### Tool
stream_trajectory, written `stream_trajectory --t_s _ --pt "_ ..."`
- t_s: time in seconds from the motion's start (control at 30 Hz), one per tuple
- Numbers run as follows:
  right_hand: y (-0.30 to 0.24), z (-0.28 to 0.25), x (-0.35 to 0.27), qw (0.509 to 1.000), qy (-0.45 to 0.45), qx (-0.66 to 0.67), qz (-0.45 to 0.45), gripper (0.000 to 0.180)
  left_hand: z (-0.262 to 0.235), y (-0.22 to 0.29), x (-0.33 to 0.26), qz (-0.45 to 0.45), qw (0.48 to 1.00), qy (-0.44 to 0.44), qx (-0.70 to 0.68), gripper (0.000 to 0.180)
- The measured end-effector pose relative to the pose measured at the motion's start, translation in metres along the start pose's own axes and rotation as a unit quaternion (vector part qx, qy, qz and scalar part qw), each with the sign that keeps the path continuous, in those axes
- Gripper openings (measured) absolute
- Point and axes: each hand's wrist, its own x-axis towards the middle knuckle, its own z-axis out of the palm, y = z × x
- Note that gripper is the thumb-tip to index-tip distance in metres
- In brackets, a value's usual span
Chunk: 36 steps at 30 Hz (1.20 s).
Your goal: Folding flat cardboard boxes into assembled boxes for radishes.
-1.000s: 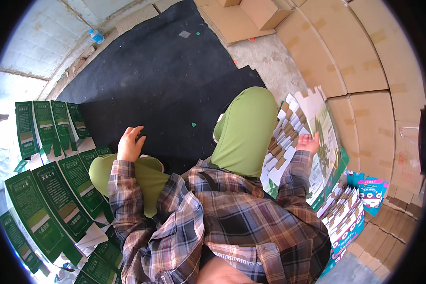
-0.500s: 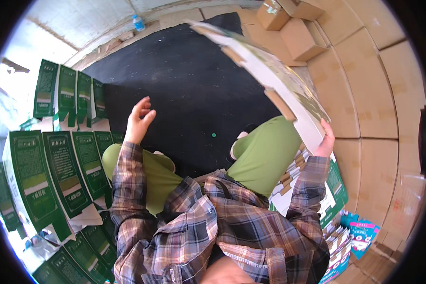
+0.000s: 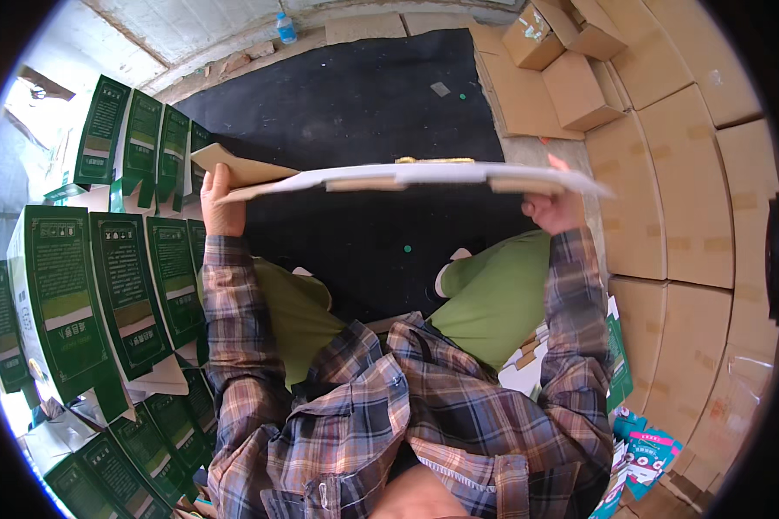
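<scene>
Flatly, both hands [image 3: 223, 203] [image 3: 556, 208] grip a thin cardboard sheet [image 3: 407, 177].

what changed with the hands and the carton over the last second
The right hand lifted a flat carton blank off the stack at the person's right and swung it across the lap. The left hand rose from the knee and took its other end. The green boxes stayed put.

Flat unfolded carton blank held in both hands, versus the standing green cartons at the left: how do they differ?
The flat carton blank lies level, edge-on, showing pale and brown faces; the green cartons are folded into boxes and stand upright in rows. The blank is held by left hand and right hand; the cartons stand untouched.
</scene>
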Motion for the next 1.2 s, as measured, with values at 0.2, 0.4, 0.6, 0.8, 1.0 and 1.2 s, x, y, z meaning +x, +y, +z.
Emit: stream_trajectory --t_s 0.2,0.4,0.6,0.8,1.0,1.2 --pt "0.006 -0.015 0.046 0.986 0.159 -0.039 -0.036 0.061 0.011 -0.033 -0.012 -0.019 0.997 0.068 0.04 0.024" --pt "0.025 0.008 0.063 0.925 0.282 -0.228 -0.116 0.049 0.019 -0.058 -0.023 -0.028 0.985 0.126 0.114 0.023" --pt "0.042 0.025 0.078 0.692 0.309 -0.528 -0.384 0.111 0.041 -0.057 -0.034 -0.029 0.991 0.056 0.117 0.027" --pt "0.055 0.051 0.091 0.647 0.334 -0.578 -0.368 0.113 0.029 -0.042 -0.048 -0.074 0.975 -0.055 0.203 0.023" --pt "0.055 0.051 0.095 0.653 0.35 -0.559 -0.373 0.095 0.051 -0.034 -0.066 -0.044 0.967 -0.071 0.243 0.02" --pt "0.053 0.053 0.075 0.801 0.202 -0.362 -0.432 0.075 0.047 -0.031 -0.076 -0.016 0.985 0.041 0.166 0.019"
